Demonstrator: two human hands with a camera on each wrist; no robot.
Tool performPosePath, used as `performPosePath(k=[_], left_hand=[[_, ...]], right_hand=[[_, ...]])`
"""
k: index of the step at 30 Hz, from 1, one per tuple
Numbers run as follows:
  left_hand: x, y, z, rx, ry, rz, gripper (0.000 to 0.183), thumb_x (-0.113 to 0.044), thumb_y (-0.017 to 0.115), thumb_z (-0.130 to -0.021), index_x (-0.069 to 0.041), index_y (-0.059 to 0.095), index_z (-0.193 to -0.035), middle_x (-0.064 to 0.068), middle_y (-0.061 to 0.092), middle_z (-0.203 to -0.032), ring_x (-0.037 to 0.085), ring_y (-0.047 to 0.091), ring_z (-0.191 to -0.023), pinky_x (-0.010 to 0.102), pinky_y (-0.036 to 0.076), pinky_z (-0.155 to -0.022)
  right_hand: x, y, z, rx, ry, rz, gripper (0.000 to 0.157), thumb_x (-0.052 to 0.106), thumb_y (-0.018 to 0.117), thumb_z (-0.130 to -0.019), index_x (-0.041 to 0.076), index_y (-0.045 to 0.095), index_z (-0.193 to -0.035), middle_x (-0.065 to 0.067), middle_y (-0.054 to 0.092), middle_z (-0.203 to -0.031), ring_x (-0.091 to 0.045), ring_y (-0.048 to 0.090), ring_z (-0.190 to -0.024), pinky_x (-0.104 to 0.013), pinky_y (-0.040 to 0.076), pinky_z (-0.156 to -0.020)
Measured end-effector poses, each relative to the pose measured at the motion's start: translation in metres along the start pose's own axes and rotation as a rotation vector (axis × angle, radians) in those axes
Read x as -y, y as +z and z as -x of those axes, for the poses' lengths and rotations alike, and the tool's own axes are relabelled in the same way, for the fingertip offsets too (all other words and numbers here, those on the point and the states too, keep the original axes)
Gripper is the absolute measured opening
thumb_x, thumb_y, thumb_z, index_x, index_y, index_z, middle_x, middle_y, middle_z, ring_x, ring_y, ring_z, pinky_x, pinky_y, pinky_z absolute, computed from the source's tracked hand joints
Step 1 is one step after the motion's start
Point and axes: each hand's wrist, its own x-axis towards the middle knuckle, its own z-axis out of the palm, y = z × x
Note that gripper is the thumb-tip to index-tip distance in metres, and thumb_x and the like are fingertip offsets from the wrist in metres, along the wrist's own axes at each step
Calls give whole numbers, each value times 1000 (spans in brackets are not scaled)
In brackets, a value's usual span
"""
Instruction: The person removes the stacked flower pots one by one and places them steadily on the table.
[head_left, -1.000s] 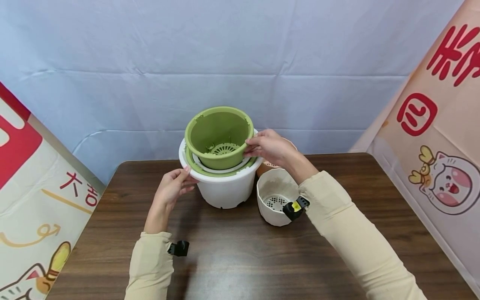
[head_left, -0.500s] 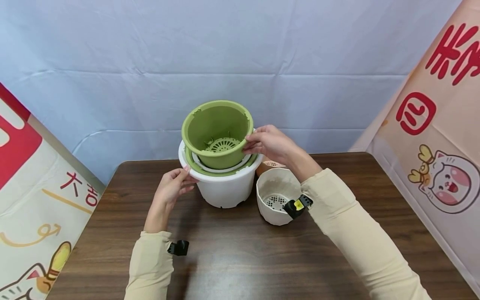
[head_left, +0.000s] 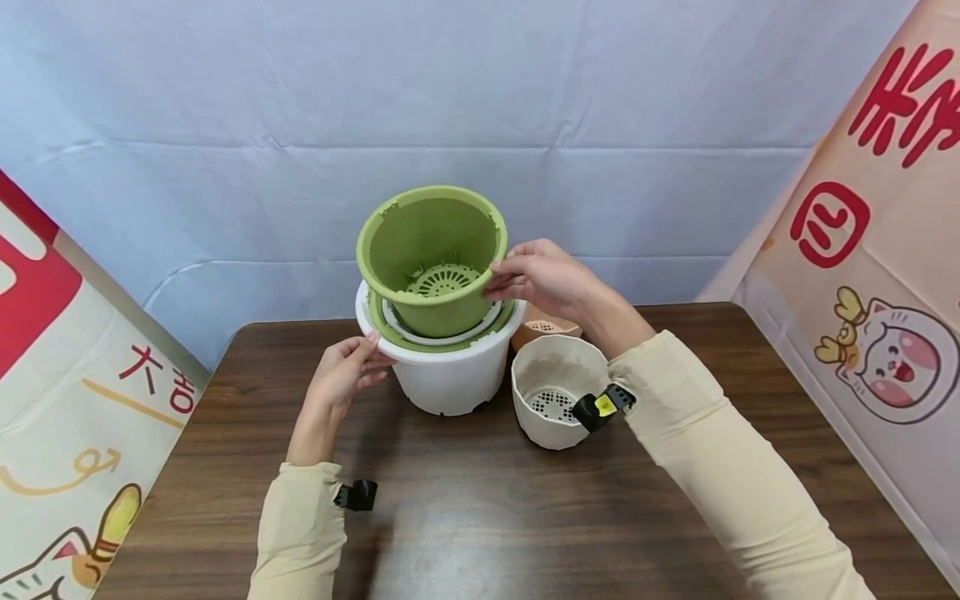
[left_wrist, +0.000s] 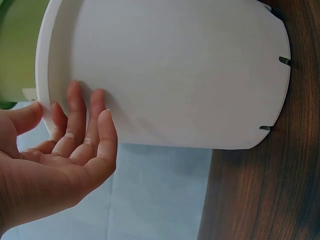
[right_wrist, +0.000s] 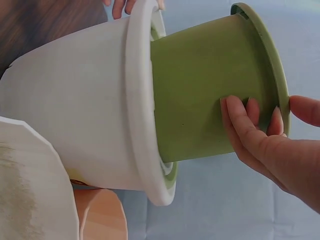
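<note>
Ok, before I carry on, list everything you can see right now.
table: one, dark brown, under the pots
large white pot: one, white, on the table
green rim: one, green, nested inside the large white pot
pale ring: one, whitish, inside the green rim
upper green pot: one, green, lower end inside the stack
cream pot: one, cream, right of the large white pot
orange pot: one, orange, behind the cream pot
backdrop: one, pale blue, behind the table
printed banners: two, multicoloured, left and right
wrist devices: two, black, one per wrist
sleeves: two, cream, on both arms
left hand: one, bare, at the white rim
right hand: one, bare, gripping the upper green pot
</note>
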Motion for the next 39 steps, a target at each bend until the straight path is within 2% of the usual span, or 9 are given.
performPosePath(k=[10,18,30,35,39], left_hand=[[0,-2,-1,-2,-9,-11,32,-25,46,-97,5,50,-104,-1,62,-77,12,63,-81,26,51,-75],[0,-1,0,-2,-6,-5,30,-24,46,-97,5,49,-102,-2,62,-75,10,62,-78,26,52,-74],[-1,-2,1,-1,-17,-7,28,-26,47,-96,1,51,-100,-3,63,-77,7,62,-77,26,52,-75],[0,-3,1,0,9,-7,31,-28,48,-96,3,51,-100,-1,63,-77,7,62,-77,26,52,-74],[2,-4,4,31,66,21,34,-32,52,-93,2,54,-96,1,64,-79,9,63,-77,25,52,-73]], right_hand=[[12,-2,8,20,-32,-51,13,-7,41,-92,-7,49,-83,-15,62,-78,-26,63,-79,-42,42,-93],[17,-10,14,39,-50,-98,14,-6,42,-92,-7,51,-81,-16,64,-81,-26,64,-81,-43,40,-95],[22,-21,27,20,-54,-137,19,-6,43,-92,-5,54,-77,-17,64,-84,-28,64,-83,-43,42,-93],[23,-30,29,37,-58,-158,22,-7,41,-92,-6,56,-76,-18,64,-85,-28,64,-83,-42,43,-92],[24,-39,33,66,-53,-194,23,-7,41,-93,-7,58,-78,-19,64,-85,-29,64,-85,-41,44,-91]])
